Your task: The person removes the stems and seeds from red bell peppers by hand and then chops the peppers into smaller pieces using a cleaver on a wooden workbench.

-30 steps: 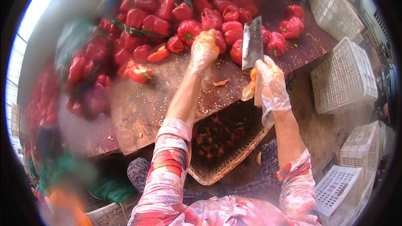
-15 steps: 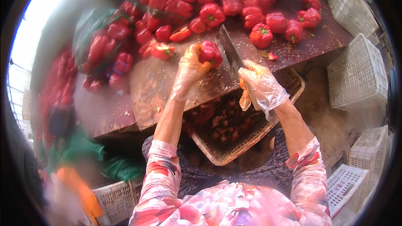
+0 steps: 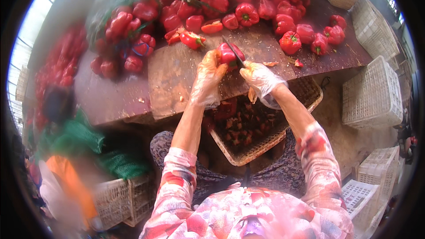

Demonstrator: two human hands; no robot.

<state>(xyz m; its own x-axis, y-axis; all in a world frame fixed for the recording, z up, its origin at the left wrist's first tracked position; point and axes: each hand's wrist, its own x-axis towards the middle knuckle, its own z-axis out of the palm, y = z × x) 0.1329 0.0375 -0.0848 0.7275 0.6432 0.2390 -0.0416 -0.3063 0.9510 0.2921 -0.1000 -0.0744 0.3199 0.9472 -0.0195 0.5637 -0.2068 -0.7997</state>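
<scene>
My left hand (image 3: 210, 71), in a clear plastic glove, grips a red bell pepper (image 3: 227, 55) over the wooden board (image 3: 177, 77). My gloved right hand (image 3: 260, 77) is closed round the handle of a knife (image 3: 233, 51). Its blade lies against the right side of that pepper; how deep it goes, I cannot tell. Just beyond my left hand lie a cut pepper piece with a stem (image 3: 192, 40) and a pepper slice (image 3: 212, 27). Below my hands, a basket (image 3: 239, 161) holds dark and reddish scraps.
Many red peppers (image 3: 214, 2) are heaped at the far side, some in green net bags (image 3: 113, 4). Several pale plastic crates (image 3: 372, 95) stand on the right, with others (image 3: 113, 199) at the lower left beside green netting (image 3: 82, 135). Seeds are scattered over the board.
My right hand has brought the knife leftward onto the held pepper, where a gap showed before. The whole view has shifted slightly.
</scene>
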